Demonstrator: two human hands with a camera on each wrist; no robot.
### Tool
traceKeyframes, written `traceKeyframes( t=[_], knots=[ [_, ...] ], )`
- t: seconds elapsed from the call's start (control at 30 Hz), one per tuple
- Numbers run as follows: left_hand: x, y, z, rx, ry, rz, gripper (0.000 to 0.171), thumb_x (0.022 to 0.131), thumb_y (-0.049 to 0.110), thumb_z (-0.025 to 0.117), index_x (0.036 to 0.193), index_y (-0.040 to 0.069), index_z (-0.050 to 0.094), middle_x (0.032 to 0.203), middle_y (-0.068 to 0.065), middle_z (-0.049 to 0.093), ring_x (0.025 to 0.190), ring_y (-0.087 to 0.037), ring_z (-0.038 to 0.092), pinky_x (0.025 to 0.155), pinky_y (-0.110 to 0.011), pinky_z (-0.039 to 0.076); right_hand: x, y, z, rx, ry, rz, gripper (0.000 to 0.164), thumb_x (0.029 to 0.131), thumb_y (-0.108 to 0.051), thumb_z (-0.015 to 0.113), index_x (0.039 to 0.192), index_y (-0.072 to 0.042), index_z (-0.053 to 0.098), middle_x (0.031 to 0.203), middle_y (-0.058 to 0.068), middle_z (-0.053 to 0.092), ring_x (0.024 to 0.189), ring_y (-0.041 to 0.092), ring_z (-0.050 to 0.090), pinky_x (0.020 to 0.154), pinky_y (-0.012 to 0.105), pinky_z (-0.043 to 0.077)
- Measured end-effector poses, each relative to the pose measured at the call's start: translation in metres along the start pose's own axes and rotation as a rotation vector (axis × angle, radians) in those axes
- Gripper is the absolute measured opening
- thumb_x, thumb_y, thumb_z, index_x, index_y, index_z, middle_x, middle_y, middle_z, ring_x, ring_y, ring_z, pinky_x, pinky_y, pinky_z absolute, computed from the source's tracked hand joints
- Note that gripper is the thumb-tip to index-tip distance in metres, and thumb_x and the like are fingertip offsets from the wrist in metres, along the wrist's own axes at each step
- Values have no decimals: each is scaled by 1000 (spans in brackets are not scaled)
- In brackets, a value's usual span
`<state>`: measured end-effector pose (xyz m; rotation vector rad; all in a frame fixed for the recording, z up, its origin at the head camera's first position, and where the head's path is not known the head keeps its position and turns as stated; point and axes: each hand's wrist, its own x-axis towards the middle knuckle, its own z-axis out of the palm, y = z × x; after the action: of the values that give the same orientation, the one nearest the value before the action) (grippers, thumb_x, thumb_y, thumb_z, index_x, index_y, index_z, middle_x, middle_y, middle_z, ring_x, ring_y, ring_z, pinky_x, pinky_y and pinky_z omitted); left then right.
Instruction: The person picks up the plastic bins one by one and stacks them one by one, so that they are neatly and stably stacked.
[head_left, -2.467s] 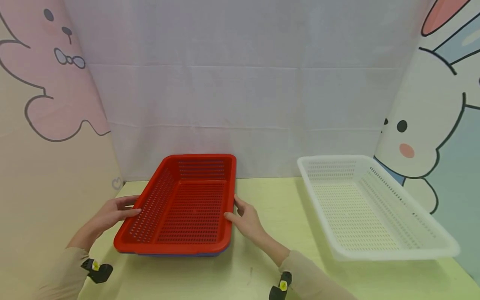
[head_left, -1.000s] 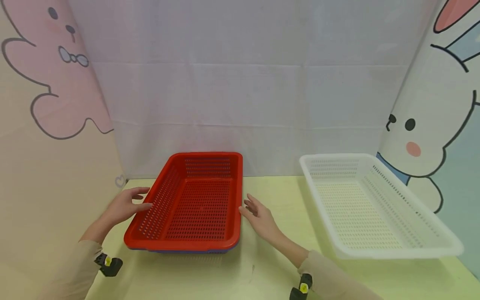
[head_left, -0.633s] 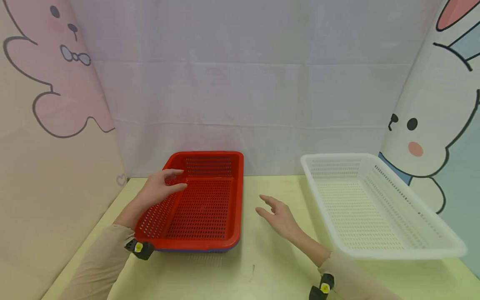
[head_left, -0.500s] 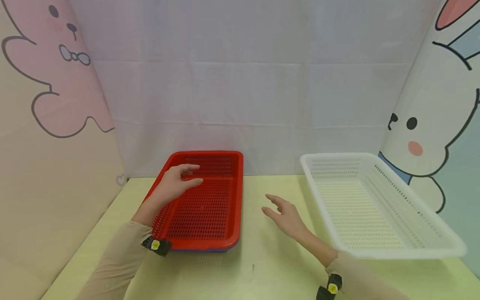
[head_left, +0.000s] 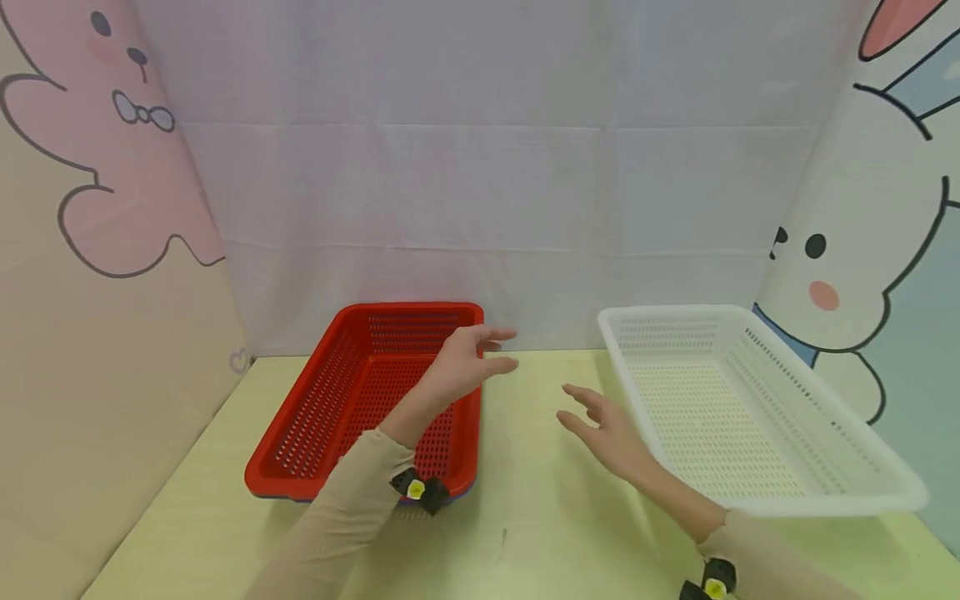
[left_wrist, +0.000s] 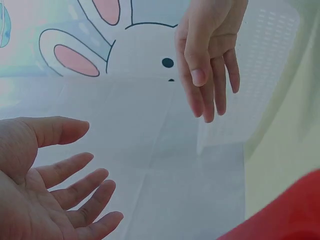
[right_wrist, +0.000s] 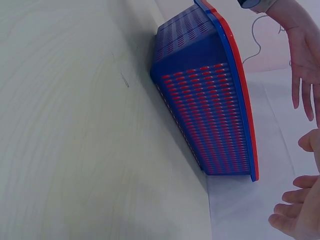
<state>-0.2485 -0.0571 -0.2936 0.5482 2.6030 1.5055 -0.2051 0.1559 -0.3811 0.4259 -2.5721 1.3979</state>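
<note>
A red plastic basket (head_left: 300, 417) sits nested in a blue basket (right_wrist: 200, 110) at the left of the table; the blue one shows best in the right wrist view. Over the red basket's right rim hovers my left hand (head_left: 459, 362), fingers loosely extended, holding nothing. My right hand (head_left: 611, 433) is in the air between the baskets, its fingers relaxed and apart from anything. Closest to it is the left rim of a white plastic basket (head_left: 780, 505), which stands at the right. In the left wrist view, both hands have spread, bare fingers.
The pale yellow-green table (head_left: 517, 533) reaches back to a white cloth backdrop (head_left: 480, 183). Printed panels with a pink animal (head_left: 150, 192) and a white rabbit (head_left: 862, 217) flank the table on the left and right.
Both hands have let go of the red basket's sides. My left hand has swept right across it, and my right hand has moved right toward the white basket. The baskets now stay put.
</note>
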Motion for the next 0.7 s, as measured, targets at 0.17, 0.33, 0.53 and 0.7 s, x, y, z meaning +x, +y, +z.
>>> traceKeyframes(
  t=[0.17, 0.33, 0.53, 0.7],
  knots=[
    [7, 3, 23, -43, -33, 8, 38, 83, 15, 64, 120, 12, 59, 120, -2, 57, 110, -22, 51, 85, -37, 47, -7, 5, -17, -25, 32, -14, 45, 89, -22, 57, 126, 2, 49, 131, 20, 47, 115, 43, 46, 93, 51, 38],
    [13, 3, 45, -73, -31, 34, 37, 81, 12, 66, 117, 9, 60, 118, -4, 59, 109, -24, 53, 83, -34, 48, -10, 17, -37, -54, 105, -62, 39, 88, -15, 58, 122, 4, 52, 128, 22, 49, 112, 42, 49, 91, 48, 41],
    [17, 5, 75, -92, -36, 41, 38, 79, 12, 67, 116, 9, 61, 117, -2, 60, 106, -20, 54, 79, -27, 48, -12, 37, -64, -137, 177, -80, 37, 90, -14, 55, 122, 5, 51, 127, 23, 49, 112, 42, 48, 89, 46, 41],
    [17, 6, 96, -80, -85, 17, 43, 78, 15, 69, 119, 13, 60, 121, 1, 57, 110, -19, 53, 78, -27, 48, -19, 47, -85, -156, 189, -46, 39, 92, -16, 52, 125, 4, 48, 127, 25, 48, 112, 45, 46, 88, 51, 40]
  ],
)
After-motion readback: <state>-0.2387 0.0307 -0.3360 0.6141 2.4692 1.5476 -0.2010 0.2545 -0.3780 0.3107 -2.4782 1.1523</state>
